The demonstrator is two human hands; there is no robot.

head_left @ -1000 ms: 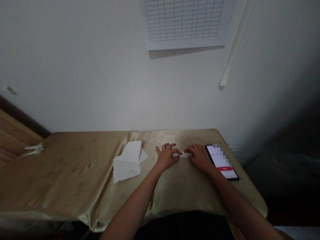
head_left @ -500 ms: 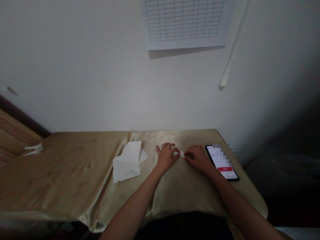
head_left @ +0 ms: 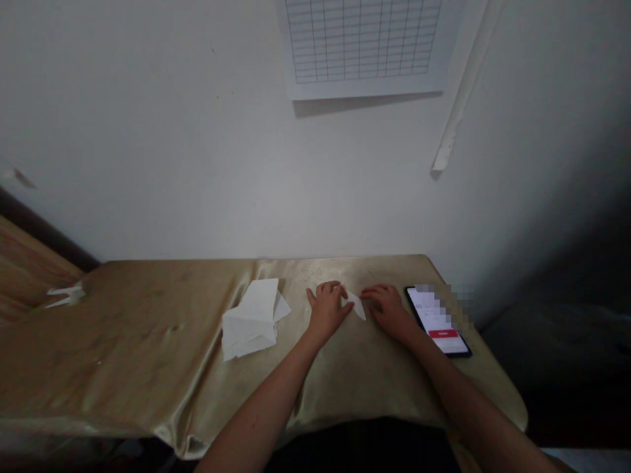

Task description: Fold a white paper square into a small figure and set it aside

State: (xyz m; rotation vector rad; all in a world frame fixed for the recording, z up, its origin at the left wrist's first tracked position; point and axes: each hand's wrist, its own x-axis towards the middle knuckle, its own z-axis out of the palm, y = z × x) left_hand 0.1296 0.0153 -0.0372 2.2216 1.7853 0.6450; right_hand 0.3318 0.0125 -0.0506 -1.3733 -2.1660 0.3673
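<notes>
1. Head view, change noted: half a second ago the small white paper piece [head_left: 357, 307] sat short and level between both hands' fingertips; now more of it shows, slanting, its narrow end toward the person.
2. Left hand [head_left: 327, 307]: thumb and forefinger grasp the paper piece, just above the table [head_left: 148, 348] or on it (I cannot tell which from here).
3. Right hand [head_left: 388, 310]: fingers bent, just beside the paper's right edge; contact or release cannot be determined.
4. The table's gold cloth bears a loose paper stack [head_left: 251, 322], left, and a lit phone [head_left: 438, 322], right, both unmoved.
</notes>
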